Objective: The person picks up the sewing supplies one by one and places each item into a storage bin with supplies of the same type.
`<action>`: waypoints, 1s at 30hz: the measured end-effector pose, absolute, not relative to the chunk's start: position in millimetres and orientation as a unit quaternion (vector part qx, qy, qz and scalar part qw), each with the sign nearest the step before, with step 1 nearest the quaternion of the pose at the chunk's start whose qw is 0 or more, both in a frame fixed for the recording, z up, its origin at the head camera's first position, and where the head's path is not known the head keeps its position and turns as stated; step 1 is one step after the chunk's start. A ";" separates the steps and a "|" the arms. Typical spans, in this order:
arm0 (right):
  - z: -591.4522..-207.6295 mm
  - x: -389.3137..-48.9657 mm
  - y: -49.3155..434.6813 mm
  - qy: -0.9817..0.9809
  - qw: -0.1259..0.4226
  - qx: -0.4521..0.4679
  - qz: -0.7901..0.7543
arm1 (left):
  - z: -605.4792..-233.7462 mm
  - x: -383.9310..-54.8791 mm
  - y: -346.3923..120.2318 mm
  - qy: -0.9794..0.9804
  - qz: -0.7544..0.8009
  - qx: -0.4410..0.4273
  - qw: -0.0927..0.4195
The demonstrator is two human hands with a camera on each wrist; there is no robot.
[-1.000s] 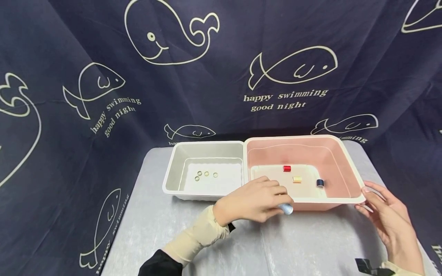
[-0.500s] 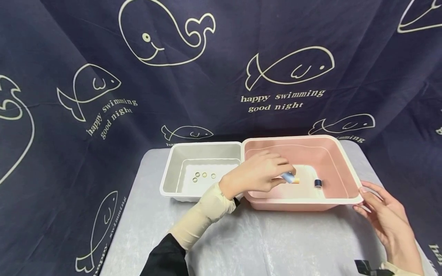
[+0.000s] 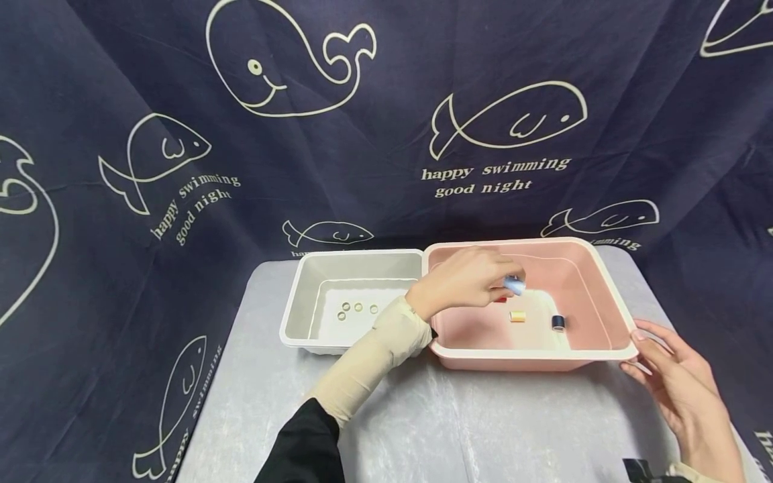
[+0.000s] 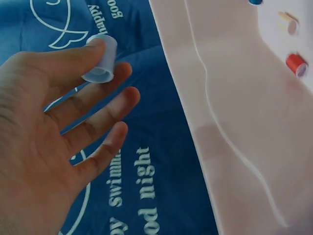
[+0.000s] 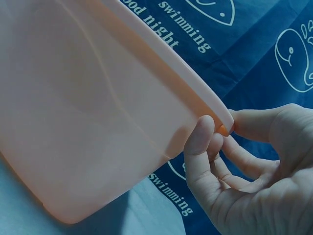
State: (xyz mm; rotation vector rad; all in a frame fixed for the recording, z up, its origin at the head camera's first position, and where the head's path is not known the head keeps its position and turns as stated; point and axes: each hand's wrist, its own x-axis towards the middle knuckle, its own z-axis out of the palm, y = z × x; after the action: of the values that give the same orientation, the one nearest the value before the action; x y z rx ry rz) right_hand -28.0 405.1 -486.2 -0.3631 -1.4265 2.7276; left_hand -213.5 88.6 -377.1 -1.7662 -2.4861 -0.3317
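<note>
My left hand (image 3: 468, 282) is over the pink bin (image 3: 495, 353), pinching a light blue thread spool (image 3: 514, 286) between thumb and index finger. In the left wrist view that spool (image 4: 108, 54) is tilted, its hollow end showing, with the other fingers spread apart. Below on the bin floor lie a yellow spool (image 3: 517, 316), a navy spool (image 3: 558, 323) and a red spool (image 3: 500, 300), the red one mostly hidden behind the hand. At the bin's front right corner my right hand (image 3: 688, 386) pinches the rim (image 5: 215, 98) between thumb and fingers.
Against the pink bin's left side stands a white bin (image 3: 356, 342) holding several small ring-shaped pieces (image 3: 358, 307). Both bins rest on a pale grey table (image 3: 483, 429). A dark blue printed curtain (image 3: 398, 188) hangs close behind and at the sides.
My left hand has carried the light blue spool from in front of the pink bin, over its front rim, to deeper above its inside. The right hand stays on the rim.
</note>
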 end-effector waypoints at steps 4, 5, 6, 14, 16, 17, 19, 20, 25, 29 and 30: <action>-486.6 -28.3 404.4 -0.459 0.021 -0.111 0.881 | -378.1 -220.9 96.3 -0.807 -0.125 -0.577 0.011; -486.9 -28.3 404.3 -0.459 0.021 -0.110 0.881 | -378.0 -222.4 97.8 -0.808 -0.125 -0.576 0.007; -487.2 -28.3 404.3 -0.460 0.021 -0.109 0.881 | -378.1 -223.6 99.2 -0.809 -0.124 -0.575 0.004; -488.7 -27.5 405.2 -0.456 0.023 -0.107 0.883 | -384.5 -232.8 111.2 -0.827 -0.128 -0.548 -0.011; -488.8 -27.1 405.4 -0.459 0.024 -0.111 0.881 | -388.3 -235.4 114.2 -0.832 -0.136 -0.537 -0.019; -488.8 -26.8 405.4 -0.460 0.024 -0.113 0.880 | -390.5 -236.7 115.6 -0.835 -0.139 -0.532 -0.023; -489.1 -26.6 405.5 -0.460 0.024 -0.111 0.880 | -394.8 -239.5 118.4 -0.843 -0.141 -0.518 -0.032; -489.3 -26.7 405.4 -0.460 0.023 -0.108 0.881 | -397.1 -240.8 119.5 -0.847 -0.141 -0.512 -0.037; -490.0 -28.2 405.0 -0.452 0.020 -0.094 0.887 | -408.7 -246.7 122.0 -0.861 -0.129 -0.490 -0.042; -489.5 -27.6 404.8 -0.450 0.021 -0.097 0.888 | -418.8 -249.6 121.6 -0.868 -0.106 -0.483 -0.027; -489.2 -27.5 404.8 -0.450 0.022 -0.098 0.887 | -421.5 -250.1 121.5 -0.872 -0.100 -0.479 -0.025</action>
State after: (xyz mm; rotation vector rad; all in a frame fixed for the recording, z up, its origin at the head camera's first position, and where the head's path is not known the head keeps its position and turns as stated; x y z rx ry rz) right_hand -27.5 404.8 -489.2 -0.3036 -1.3948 2.7490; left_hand -250.1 121.5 -421.5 -1.5288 -2.7839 -0.3184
